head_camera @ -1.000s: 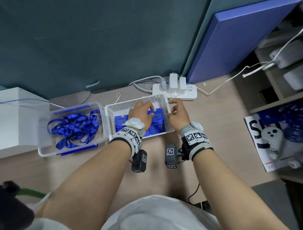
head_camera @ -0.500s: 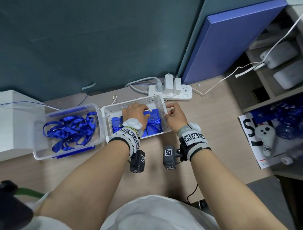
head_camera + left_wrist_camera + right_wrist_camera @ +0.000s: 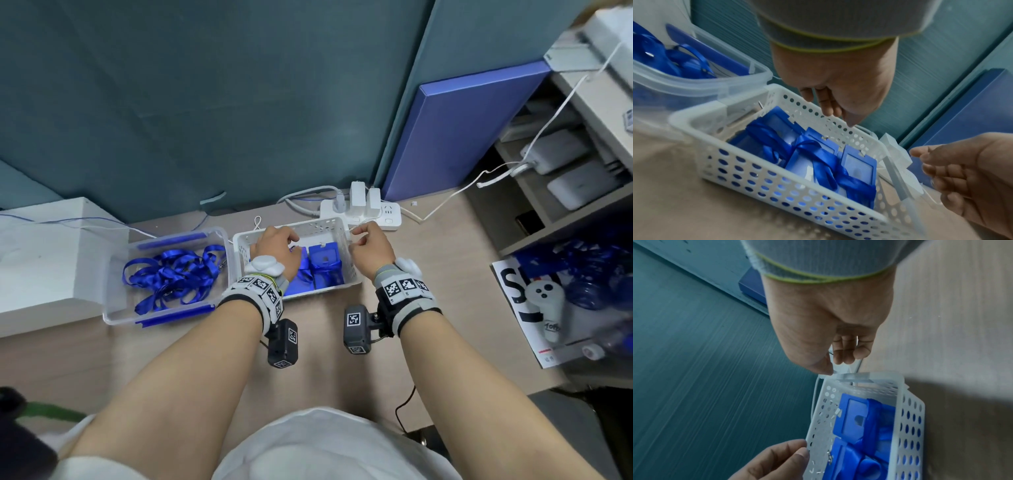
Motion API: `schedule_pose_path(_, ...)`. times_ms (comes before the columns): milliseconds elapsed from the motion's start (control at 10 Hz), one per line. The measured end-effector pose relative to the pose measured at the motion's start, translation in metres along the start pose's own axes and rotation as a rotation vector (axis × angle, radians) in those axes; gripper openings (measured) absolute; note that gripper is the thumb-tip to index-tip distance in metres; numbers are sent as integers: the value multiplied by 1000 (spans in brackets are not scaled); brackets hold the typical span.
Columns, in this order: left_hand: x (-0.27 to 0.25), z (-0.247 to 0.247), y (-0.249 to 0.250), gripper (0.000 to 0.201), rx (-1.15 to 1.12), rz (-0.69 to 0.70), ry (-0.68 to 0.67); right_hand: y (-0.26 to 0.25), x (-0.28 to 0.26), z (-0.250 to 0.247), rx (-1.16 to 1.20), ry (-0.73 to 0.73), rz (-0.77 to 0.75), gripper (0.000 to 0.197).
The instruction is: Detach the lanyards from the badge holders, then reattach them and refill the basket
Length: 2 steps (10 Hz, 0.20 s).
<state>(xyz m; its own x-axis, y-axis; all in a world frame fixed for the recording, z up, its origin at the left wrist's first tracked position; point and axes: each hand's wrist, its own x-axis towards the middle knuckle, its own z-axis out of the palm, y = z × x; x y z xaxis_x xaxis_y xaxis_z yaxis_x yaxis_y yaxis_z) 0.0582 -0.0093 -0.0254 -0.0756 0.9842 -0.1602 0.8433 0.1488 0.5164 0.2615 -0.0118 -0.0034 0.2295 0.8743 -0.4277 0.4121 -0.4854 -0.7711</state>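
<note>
A white perforated basket (image 3: 322, 224) stands on the desk and holds several blue badge holders (image 3: 323, 255) wrapped in blue lanyards (image 3: 818, 152). My left hand (image 3: 279, 245) hovers over the basket's left and back part, fingers loosely curled and holding nothing; in the left wrist view its thumb tip is close to the back rim (image 3: 838, 128). My right hand (image 3: 370, 245) is at the basket's right end, fingers loosely bent and empty. In the right wrist view its thumb (image 3: 825, 369) touches the end rim of the basket (image 3: 910, 410).
A clear tub (image 3: 113, 308) of loose blue lanyards (image 3: 171, 274) sits against the basket's left side, with a white box (image 3: 44, 257) further left. A power strip (image 3: 363, 212) with cables lies behind the basket. A shelf with a white controller (image 3: 544, 301) is at the right.
My left hand has come up off the badge holders and shifted left, uncovering the right-hand holder. My right hand has loosened from the basket's right rim. The view has tilted upward.
</note>
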Motion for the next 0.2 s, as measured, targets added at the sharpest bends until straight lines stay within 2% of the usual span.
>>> schedule_pose_path(100,-14,-19,1,12,-113,-22,65,-12,-16,-3,8,13,-67,24)
schedule_pose_path(200,-19,-28,1,4,-239,-50,95,-20,-26,-3,48,10,-149,19)
